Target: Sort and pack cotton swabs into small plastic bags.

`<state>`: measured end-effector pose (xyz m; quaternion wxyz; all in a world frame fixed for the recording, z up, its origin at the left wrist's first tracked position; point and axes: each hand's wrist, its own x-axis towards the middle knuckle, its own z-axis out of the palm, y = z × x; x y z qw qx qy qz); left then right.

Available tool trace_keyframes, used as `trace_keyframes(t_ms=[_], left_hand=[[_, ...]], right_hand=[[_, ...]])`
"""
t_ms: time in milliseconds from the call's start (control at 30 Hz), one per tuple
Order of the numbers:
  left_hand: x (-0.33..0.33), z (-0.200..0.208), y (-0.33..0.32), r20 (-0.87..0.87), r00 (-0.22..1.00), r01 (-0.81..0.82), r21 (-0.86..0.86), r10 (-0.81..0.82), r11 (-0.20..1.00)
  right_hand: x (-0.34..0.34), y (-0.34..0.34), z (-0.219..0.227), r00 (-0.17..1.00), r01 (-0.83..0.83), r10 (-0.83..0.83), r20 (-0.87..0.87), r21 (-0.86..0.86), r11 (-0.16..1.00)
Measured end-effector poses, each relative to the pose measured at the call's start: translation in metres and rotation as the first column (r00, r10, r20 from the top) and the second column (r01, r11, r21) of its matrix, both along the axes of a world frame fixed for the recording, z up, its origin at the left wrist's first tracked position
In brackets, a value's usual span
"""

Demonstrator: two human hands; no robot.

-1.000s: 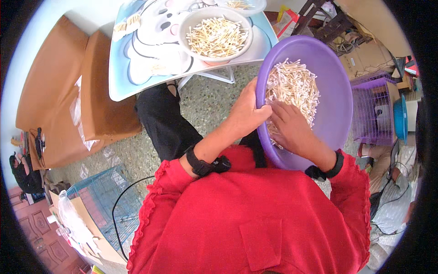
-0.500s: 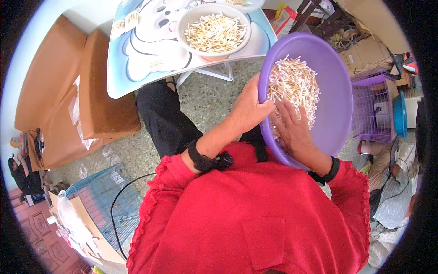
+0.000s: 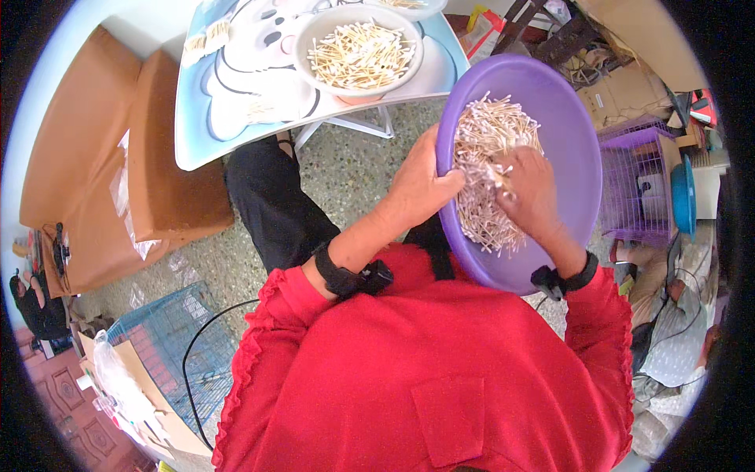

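A large purple basin sits tilted over my lap, with a heap of cotton swabs inside it. My left hand is closed on the basin's left rim, thumb over the edge. Deep among the swabs, my right hand has its fingers curled around a bunch of them; the fingertips are partly hidden and a little blurred. On the table ahead stands a whitish bowl of more cotton swabs.
The light-blue table with a cartoon print carries small swab bundles at its far left. A brown sofa stands to the left, a blue wire cage at lower left. At right is a purple wire cage.
My right hand has moved up and rightward through the swabs, from spread fingers to a curled grip. My left hand still holds the rim. The swab heap has shifted.
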<state>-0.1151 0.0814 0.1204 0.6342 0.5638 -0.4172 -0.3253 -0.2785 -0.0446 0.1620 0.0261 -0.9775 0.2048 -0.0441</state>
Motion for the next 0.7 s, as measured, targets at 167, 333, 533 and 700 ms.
trace_keyframes(t_ms=[167, 333, 533, 700], left_hand=[[-0.001, -0.004, -0.002, -0.034, 0.999, 0.017, -0.006, -0.017, 1.000], [0.000, -0.003, 0.000, -0.013, 1.000, 0.004, 0.010, -0.004, 1.000], [0.003, 0.000, 0.002, 0.019, 1.000, -0.005, 0.017, 0.005, 1.000], [0.001, -0.002, -0.001, 0.031, 0.999, -0.017, 0.059, 0.015, 0.998]], right_hand=[[0.009, -0.029, -0.005, 0.986, -0.089, 0.098, 0.133, -0.066, 0.994], [0.016, -0.042, -0.005, 0.987, -0.144, 0.127, 0.096, 0.206, 0.968], [0.018, -0.003, -0.001, 0.982, -0.078, 0.106, -0.155, 0.177, 0.981], [0.020, -0.014, -0.017, 0.996, -0.021, 0.018, -0.082, -0.035, 0.999]])
